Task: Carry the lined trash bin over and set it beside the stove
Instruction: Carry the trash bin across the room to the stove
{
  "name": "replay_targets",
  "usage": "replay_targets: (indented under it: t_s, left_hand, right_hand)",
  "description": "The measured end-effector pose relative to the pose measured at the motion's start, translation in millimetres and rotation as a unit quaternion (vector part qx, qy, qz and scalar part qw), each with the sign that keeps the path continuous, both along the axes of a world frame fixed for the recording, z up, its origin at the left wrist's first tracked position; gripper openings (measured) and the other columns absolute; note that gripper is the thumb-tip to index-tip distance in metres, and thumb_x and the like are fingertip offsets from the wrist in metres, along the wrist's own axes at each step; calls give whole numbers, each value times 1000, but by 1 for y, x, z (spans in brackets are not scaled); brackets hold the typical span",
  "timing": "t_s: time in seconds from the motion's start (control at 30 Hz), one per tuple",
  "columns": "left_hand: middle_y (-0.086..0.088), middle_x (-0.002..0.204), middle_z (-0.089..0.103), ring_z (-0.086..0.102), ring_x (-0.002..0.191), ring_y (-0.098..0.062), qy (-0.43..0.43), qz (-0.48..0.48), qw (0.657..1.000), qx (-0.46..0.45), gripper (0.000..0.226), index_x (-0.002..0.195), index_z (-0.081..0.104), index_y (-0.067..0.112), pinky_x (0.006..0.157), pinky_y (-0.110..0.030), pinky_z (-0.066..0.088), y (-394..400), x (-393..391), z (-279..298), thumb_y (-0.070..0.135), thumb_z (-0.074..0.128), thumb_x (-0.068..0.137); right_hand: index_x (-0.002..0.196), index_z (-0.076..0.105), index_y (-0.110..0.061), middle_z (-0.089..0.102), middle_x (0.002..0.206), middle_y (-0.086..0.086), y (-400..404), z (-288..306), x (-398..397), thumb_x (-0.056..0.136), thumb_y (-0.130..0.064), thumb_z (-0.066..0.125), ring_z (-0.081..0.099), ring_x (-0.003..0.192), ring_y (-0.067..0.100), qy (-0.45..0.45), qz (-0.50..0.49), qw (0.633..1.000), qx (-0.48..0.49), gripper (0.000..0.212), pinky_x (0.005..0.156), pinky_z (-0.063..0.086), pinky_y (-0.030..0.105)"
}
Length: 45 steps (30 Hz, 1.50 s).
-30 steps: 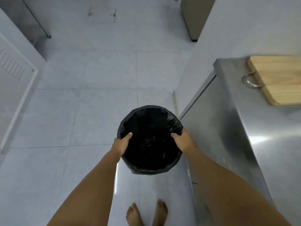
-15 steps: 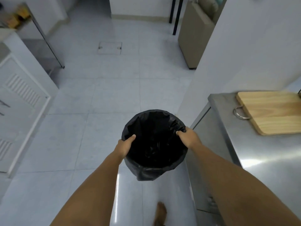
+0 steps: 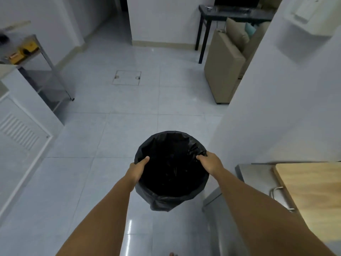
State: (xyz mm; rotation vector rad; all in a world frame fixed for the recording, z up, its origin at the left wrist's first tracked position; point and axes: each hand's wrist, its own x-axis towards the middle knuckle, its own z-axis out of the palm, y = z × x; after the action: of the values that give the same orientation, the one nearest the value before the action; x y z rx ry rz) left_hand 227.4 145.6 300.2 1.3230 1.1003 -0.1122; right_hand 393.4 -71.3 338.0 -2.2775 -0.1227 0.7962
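A: Above the tiled floor (image 3: 79, 182), the lined trash bin (image 3: 171, 174) is hanging, with the left hand (image 3: 137, 169) and right hand (image 3: 211, 163) each clamping its rim.

B: Changes?

A: The view is lifting; the steel counter (image 3: 254, 174) is sliding nearer. Transit is continuing; no stove is showing.

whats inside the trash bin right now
Only the black liner shows inside the trash bin, crinkled and folded over the rim. The bottom is too dark to tell whether anything lies there.
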Motion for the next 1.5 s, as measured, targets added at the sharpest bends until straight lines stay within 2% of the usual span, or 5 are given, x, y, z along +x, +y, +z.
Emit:
replay_targets:
  t_s: [0.2, 0.37, 0.67, 1.1, 1.5]
  left_hand:
    - [-13, 146, 56, 53, 132, -33, -18, -1, 1000, -2, 77, 148, 48, 7, 104, -38, 39, 48, 85, 4, 57, 56, 89]
    - [-15, 145, 56, 54, 130, -34, -19, 10, 1000, -9, 81, 148, 48, 7, 106, -39, 40, 101, 164, -6, 58, 59, 86]
    - [-16, 149, 51, 52, 133, -36, -21, -3, 1000, -14, 92, 152, 40, 6, 112, -46, 40, 205, 309, 0, 60, 64, 80]
    - [-17, 146, 55, 53, 132, -35, -9, -7, 1000, 16, 81, 148, 47, 3, 109, -40, 41, 362, 531, 0, 53, 64, 86]
    - [-17, 142, 57, 55, 128, -36, -24, 51, 998, 14, 81, 147, 47, 4, 106, -41, 44, 512, 732, 14, 54, 64, 85]
  right_hand:
    - [106, 66, -9, 67, 109, 14, 48, 12, 89, 91, -26, 53, 61, 99, 32, -14, 11, 1000, 7, 27, 83, 45, 35]
    - [103, 67, -9, 69, 108, 14, 105, 10, 167, 90, -28, 53, 62, 100, 32, -25, 3, 1000, 5, 27, 86, 47, 38]
    - [119, 62, -13, 66, 116, 12, 208, 24, 293, 91, -29, 52, 61, 107, 32, -25, -29, 999, 0, 34, 99, 48, 44]
    - [116, 65, -5, 66, 107, 14, 360, 5, 521, 92, -26, 54, 60, 97, 30, -1, -13, 1000, -2, 33, 91, 48, 39]
    - [122, 62, -11, 65, 120, 15, 523, 23, 732, 94, -27, 51, 55, 94, 28, -11, 55, 998, -14, 34, 84, 42, 34]
